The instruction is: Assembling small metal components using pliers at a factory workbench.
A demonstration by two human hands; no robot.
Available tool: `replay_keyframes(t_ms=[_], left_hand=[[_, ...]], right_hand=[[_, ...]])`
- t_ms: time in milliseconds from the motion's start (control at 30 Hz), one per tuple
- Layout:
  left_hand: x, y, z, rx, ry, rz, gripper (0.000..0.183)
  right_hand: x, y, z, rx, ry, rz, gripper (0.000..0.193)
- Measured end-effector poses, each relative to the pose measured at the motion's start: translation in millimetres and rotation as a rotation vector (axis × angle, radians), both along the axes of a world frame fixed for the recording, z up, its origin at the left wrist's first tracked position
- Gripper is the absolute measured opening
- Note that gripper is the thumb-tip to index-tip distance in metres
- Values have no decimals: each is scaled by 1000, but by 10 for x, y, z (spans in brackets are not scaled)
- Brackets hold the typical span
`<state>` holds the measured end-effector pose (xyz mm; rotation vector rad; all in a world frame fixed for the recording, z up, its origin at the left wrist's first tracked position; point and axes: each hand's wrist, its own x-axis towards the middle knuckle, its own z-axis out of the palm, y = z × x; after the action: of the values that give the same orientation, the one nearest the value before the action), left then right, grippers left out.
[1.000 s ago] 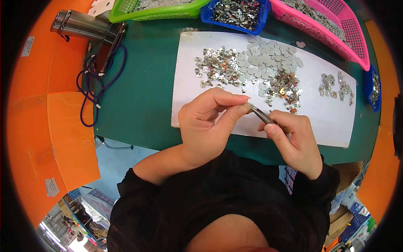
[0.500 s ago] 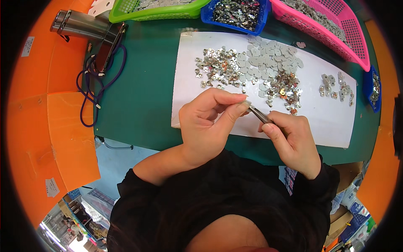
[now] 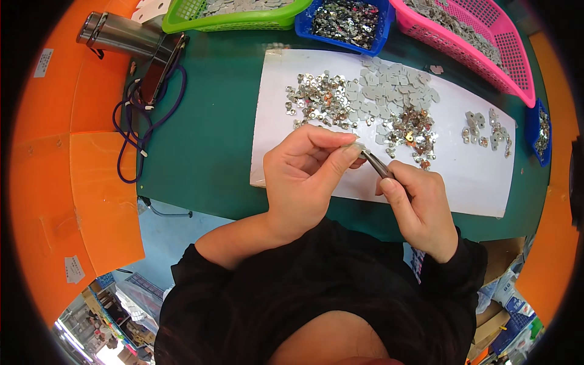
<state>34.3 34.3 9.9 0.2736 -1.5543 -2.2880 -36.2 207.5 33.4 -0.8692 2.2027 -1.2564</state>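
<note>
My left hand (image 3: pixel 301 182) pinches a small light-grey piece (image 3: pixel 361 146) between thumb and fingertips, above the white board. Most of that piece is hidden by the fingers. My right hand (image 3: pixel 420 204) is closed round a pair of dark metal tweezers (image 3: pixel 378 165), whose tips meet the piece at my left fingertips. Beyond the hands, flat grey pieces (image 3: pixel 395 85) lie in a loose pile. Small shiny metal parts (image 3: pixel 316 100) are heaped left of them, and a mixed silver and copper-coloured heap (image 3: pixel 413 134) lies nearer the tweezers.
The white board (image 3: pixel 468 188) rests on a green table (image 3: pixel 201 121). At its right lie several grey pieces with metal parts (image 3: pixel 477 125). A green basket (image 3: pixel 243 23), blue tray (image 3: pixel 344 42), pink basket (image 3: pixel 474 64) and small blue tray (image 3: pixel 536 149) stand around. A steel flask (image 3: pixel 121 36) lies far left.
The tweezers and my right hand have shifted very slightly at the pinched piece. Both hands keep their holds, and the whole view has moved a little.
</note>
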Motion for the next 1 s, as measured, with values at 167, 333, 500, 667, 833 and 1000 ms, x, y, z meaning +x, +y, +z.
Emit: replay_keyframes(t_ms=[167, 333, 500, 667, 833, 1000], left_hand=[[11, 3, -5, -88, -17, 15, 11], [44, -17, -54, -25, -28, -1, 13], [119, -158, -67, 348, -119, -161, 11], [111, -310, -109, 489, -163, -128, 6], [75, -493, -139, 468, -176, -114, 13], [39, -366, -92, 517, -305, -281, 19]], right_hand=[[5, 3, 24, 57, -44, -3, 28], [58, -20, -9, 72, 129, -18, 23], [54, -47, -18, 102, 361, 3, 20], [-93, -1, -28, -154, 361, -130, 19], [-319, 251, -191, 74, 543, -267, 20], [-332, 180, -239, 176, 810, -191, 23]])
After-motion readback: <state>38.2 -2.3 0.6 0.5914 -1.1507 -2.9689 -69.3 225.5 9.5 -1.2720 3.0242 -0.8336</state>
